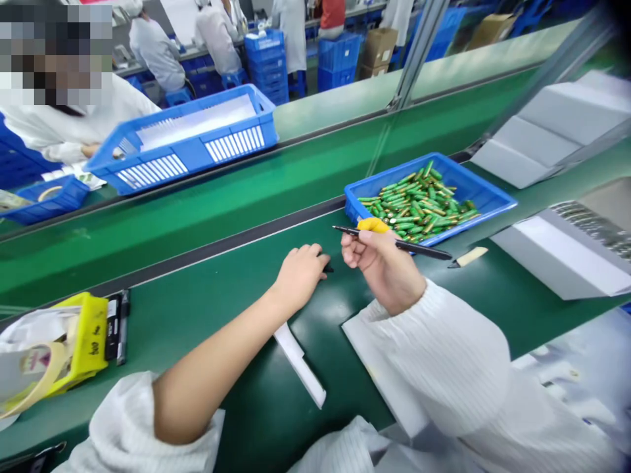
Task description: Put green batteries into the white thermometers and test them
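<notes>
- Dark green work surface (pixel 197 315), smooth and glossy, spreads in front of and to the left of the blue tray (pixel 486 187); a brighter green strip (pixel 305 167) runs behind it.
- Far beyond the tray, co-workers (pixel 155 49) in pale coats sit or stand near stacked blue plastic crates (pixel 266 66).
- The tray is shallow and rectangular, heaped with slim, shiny green-and-gold cylinders (pixel 424 203).
- Well left of the tray, a yellow plastic bin (pixel 93 335) holds a tape roll (pixel 44 381).
- The slim black pen (pixel 424 250) is at the tray's near side, tip pointing left, in the right hand (pixel 387 266): thumb and fingers pinch it, the lower fingers curl loosely, and a yellow finger cover (pixel 373 225) shows.
- Left of the tray and nearer, the left hand (pixel 300 276) has bent fingers close together over a small black piece (pixel 325 263), mostly hidden; whether they grip it, I cannot tell.
</notes>
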Demonstrator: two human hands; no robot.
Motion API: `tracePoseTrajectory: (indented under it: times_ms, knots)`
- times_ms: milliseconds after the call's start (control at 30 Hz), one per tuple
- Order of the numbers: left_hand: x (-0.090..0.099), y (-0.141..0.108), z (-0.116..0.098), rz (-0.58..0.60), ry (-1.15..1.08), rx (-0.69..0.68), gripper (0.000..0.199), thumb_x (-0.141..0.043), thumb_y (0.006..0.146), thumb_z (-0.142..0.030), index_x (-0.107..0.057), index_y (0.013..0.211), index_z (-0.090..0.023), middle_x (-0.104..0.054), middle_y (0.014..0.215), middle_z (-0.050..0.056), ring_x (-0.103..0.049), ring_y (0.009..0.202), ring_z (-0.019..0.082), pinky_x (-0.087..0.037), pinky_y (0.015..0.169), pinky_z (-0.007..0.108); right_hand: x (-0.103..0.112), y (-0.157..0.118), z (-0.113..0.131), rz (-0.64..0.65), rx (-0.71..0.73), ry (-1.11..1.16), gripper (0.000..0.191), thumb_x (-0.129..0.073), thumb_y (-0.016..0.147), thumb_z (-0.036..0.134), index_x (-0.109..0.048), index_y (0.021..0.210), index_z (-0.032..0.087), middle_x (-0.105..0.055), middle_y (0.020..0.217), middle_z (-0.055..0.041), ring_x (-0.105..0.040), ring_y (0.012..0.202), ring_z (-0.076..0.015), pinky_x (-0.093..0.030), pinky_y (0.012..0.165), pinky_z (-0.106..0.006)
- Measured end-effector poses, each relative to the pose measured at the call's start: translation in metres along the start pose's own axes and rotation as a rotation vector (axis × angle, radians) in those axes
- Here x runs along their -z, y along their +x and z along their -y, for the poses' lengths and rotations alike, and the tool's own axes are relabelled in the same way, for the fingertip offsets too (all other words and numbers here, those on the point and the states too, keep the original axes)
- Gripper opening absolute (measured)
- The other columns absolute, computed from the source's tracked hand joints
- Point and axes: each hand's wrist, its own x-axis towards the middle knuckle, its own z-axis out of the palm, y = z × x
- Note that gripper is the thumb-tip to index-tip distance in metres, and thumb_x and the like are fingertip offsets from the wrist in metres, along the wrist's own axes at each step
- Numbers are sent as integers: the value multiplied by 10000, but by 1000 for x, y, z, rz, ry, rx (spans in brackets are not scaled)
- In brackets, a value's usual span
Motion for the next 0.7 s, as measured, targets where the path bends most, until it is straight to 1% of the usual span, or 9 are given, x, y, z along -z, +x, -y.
tracePoseTrajectory:
  times_ms: [100,167,200,267,333,400,533,600,700]
  knots:
    - [-3,10,0,-11,-13,-68,123,-558,807,-120,-665,838,-173,-614,917,82,-553,928,254,-426,783,371,0,-3,4,24,11,30,185,-635,685,294,-503,697,166,-603,638,16,-523,481,-82,-353,442,-207]
    - [2,5,1,-36,-27,-90,123,-546,828,-152,-666,836,-181,-623,894,69,-558,905,235,-429,784,362,1,-5,6,50,16,60,193,-639,699,302,-505,686,164,-580,604,29,-513,466,-79,-349,437,-204]
    - [7,0,1,-71,-72,-78,115,-550,832,-170,-663,847,-185,-629,889,60,-563,893,221,-434,784,351,1,-6,6,60,19,76,197,-641,705,302,-501,681,166,-566,588,36,-506,461,-76,-347,437,-203]
    - [18,-14,1,-187,-248,5,103,-579,821,-196,-660,885,-197,-638,866,35,-574,847,186,-446,776,323,0,-8,7,79,25,96,205,-643,719,298,-488,675,170,-535,560,50,-485,451,-70,-341,437,-202]
    - [30,-30,0,-313,-492,114,142,-613,801,-214,-669,932,-210,-640,840,17,-580,801,160,-457,762,300,-2,-11,8,110,19,108,204,-641,731,291,-479,684,175,-511,541,58,-463,440,-67,-330,433,-203]
    - [40,-46,-3,-393,-739,192,177,-636,792,-237,-680,962,-216,-656,855,18,-596,803,152,-469,762,288,-4,-14,8,160,4,120,205,-639,737,286,-470,692,179,-486,523,66,-443,427,-65,-317,426,-203]
    - [52,-72,-12,-482,-1229,291,138,-702,752,-241,-681,887,-220,-718,875,6,-658,830,133,-504,782,242,-10,-23,10,305,13,89,206,-644,742,291,-463,731,193,-477,504,72,-426,402,-73,-308,412,-214]
    - [55,-82,-18,-504,-1373,311,124,-719,739,-217,-674,854,-228,-734,878,-10,-674,813,115,-516,767,210,-13,-30,11,382,36,57,204,-644,752,294,-463,765,201,-494,507,67,-430,399,-82,-310,408,-221]
    - [57,-93,-26,-506,-1486,310,110,-726,736,-209,-668,827,-230,-743,877,-15,-685,779,102,-528,733,180,-16,-41,10,465,62,53,180,-633,782,273,-466,790,206,-522,539,54,-452,422,-89,-330,427,-230]
